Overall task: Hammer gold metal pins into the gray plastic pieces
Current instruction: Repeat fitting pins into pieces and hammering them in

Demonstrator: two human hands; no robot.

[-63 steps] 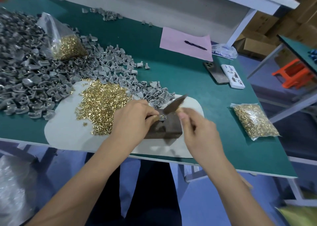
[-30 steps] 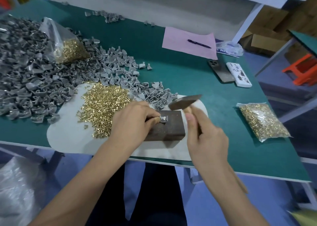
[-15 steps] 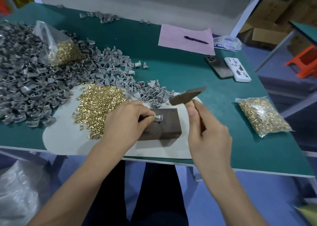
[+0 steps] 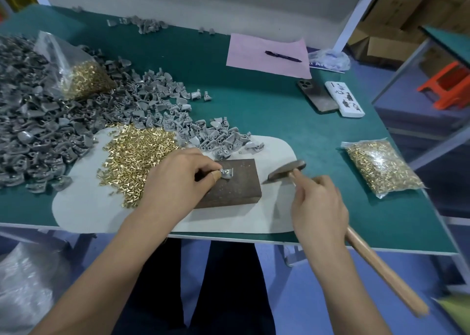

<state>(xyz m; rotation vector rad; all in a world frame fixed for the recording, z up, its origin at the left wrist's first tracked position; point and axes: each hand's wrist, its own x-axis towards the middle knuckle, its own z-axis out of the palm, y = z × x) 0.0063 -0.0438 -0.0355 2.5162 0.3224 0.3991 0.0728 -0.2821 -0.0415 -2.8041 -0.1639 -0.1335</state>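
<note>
The green bench (image 4: 267, 111) carries a white mat (image 4: 84, 207) at its near edge. On the mat sits a dark block (image 4: 229, 189), and on the block's far left part lies one gray plastic piece (image 4: 227, 174), pinched by the left hand (image 4: 178, 179). The right hand (image 4: 318, 205) grips the hammer (image 4: 286, 170) close under its head, which hangs just right of the block, apart from the piece. Judged step: mid-hammering; the next blow must land squarely on the pin, clear of the pinching fingertips. Gray pieces (image 4: 50, 126) are heaped along the left edge, loose gold pins (image 4: 134, 156) beside the block, a bagged lot (image 4: 379, 167) near the right edge. Nothing blocks the swing.
</note>
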